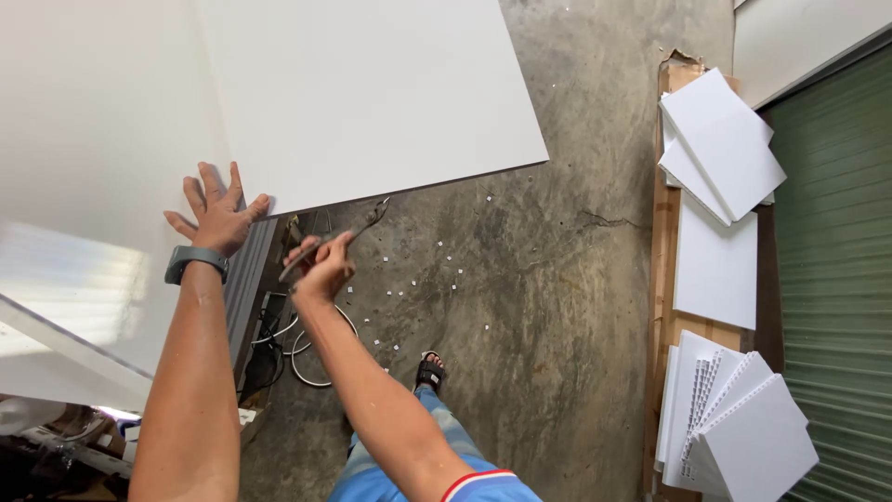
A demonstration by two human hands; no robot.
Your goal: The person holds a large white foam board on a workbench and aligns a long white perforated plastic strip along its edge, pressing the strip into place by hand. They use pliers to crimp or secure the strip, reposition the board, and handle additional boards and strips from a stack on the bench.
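One large white panel [372, 93], smooth, matte, with straight edges.

You have a single view, worn on your head and looking steeply down past your own arms. It sits close: your left hand [216, 212] and right hand [322, 265] fill the lower left, within arm's reach of the lens. The large white panel [372, 93] spreads across the upper left, just under the camera. Further down lies the concrete floor [539, 307], with stacked white boards [720, 144] at the right edge. No second view shares the scene.
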